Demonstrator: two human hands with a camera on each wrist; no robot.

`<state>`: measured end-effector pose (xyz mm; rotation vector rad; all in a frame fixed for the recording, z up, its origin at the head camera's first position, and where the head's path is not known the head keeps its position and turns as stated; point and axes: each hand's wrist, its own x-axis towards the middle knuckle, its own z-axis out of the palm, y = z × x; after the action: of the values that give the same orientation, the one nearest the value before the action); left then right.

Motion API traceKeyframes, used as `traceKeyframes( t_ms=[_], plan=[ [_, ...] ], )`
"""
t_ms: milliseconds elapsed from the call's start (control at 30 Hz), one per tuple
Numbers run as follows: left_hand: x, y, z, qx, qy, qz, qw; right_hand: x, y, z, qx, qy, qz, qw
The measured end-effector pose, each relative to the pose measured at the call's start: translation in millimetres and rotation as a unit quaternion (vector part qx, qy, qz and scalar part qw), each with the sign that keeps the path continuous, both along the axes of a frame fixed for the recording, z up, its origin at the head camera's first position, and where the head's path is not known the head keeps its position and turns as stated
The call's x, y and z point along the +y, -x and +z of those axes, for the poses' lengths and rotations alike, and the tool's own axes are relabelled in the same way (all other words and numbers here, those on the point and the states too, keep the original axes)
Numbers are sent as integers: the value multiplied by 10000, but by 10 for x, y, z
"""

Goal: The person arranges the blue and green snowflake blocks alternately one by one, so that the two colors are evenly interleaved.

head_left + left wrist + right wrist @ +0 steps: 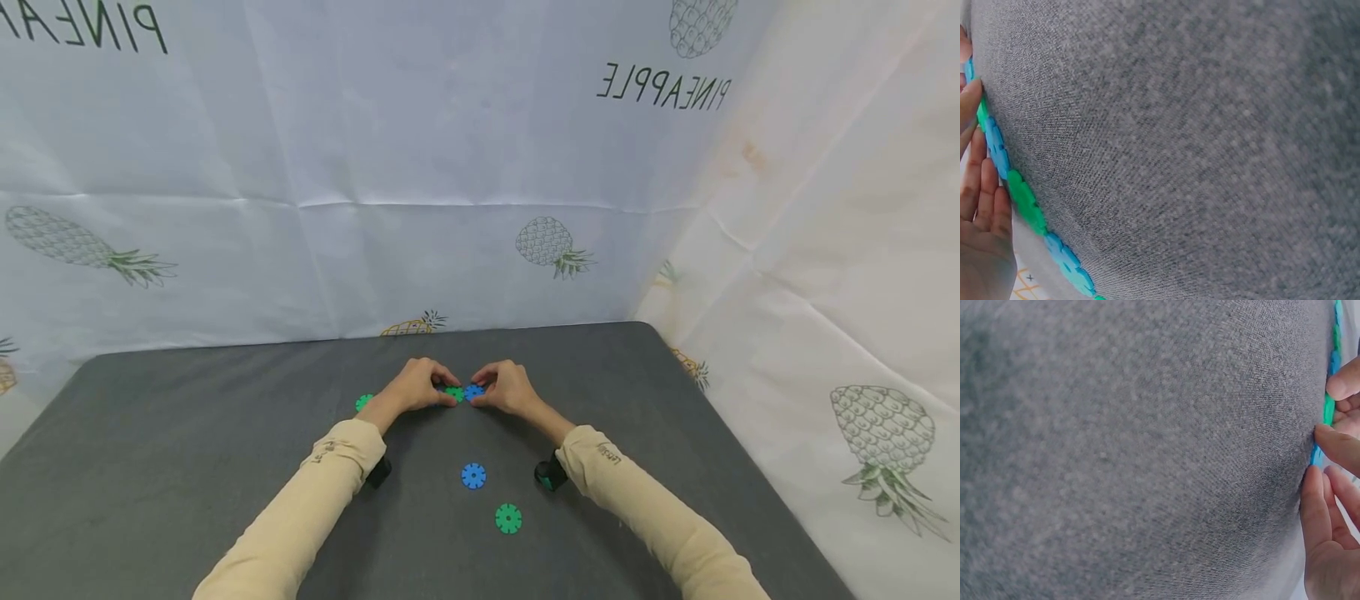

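Toward the far side of the table, my left hand (414,386) pinches a green notched disc (454,392) between thumb and fingers. Just right of it, my right hand (512,390) pinches a blue notched disc (474,392) by its edge. These two discs meet edge to edge. In the left wrist view, a row of alternating discs runs on from the left hand, among them a blue disc (997,147) and a green disc (1025,203). The left hand and forearm hide much of this row in the head view; a green disc (363,402) shows at its left.
A loose blue disc (473,476) and a loose green disc (508,518) lie nearer on the dark grey table (187,467). Something green (547,482) shows partly behind the right wrist camera. A pineapple-print curtain (420,150) hangs behind the table and along its right.
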<state>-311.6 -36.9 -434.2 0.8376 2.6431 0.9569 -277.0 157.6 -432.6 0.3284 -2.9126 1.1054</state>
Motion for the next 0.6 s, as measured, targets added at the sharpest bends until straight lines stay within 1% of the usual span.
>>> traceKeyframes(
  t_ms=[233, 433, 600],
  plan=[
    [-17, 5, -12, -61, -104, -52, 9999, -2, 6, -22, -18, 48, -44, 10000],
    [-21, 4, -14, -79, -163, -43, 9998, -1, 10, -32, -5, 77, 1, 10000],
    [-15, 7, -9, -101, -111, -23, 9999, 3, -1, -23, -20, 93, 18, 10000]
  ],
)
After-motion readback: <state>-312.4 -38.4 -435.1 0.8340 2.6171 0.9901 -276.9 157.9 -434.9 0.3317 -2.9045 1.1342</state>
